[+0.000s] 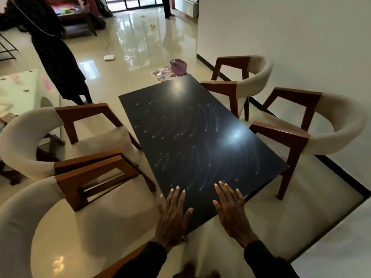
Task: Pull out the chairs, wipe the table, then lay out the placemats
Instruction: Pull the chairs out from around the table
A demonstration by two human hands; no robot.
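The dark rectangular table (200, 137) stretches lengthwise straight away from the fingers, its short near end under them and its far end pointing into the room. Pale arcing streaks (190, 125) cross its glossy top ahead of the fingertips.

Four cream-backed wooden chairs stand round the long sides, each with its open front turned toward the table. The near left chair (26, 213) sits just left of the fingers, and the far left chair (24, 133) is beyond it, their arms close together. The near right chair (341, 127) is off to the right of the fingers, and the far right chair (259, 75) is further ahead by the wall.

A person in dark clothes (58, 57) stands well ahead and to the left.

The left hand (172, 215) and right hand (230, 211) lie side by side over the table's near end, palms down. Their fingers (176, 195) are straight, spread and pointing along the table, holding nothing. Whether the palms press the top I cannot tell.

Past the far end, on the floor (140, 37), a purple basket (178, 66) sits beside a flowered sheet (161, 74).
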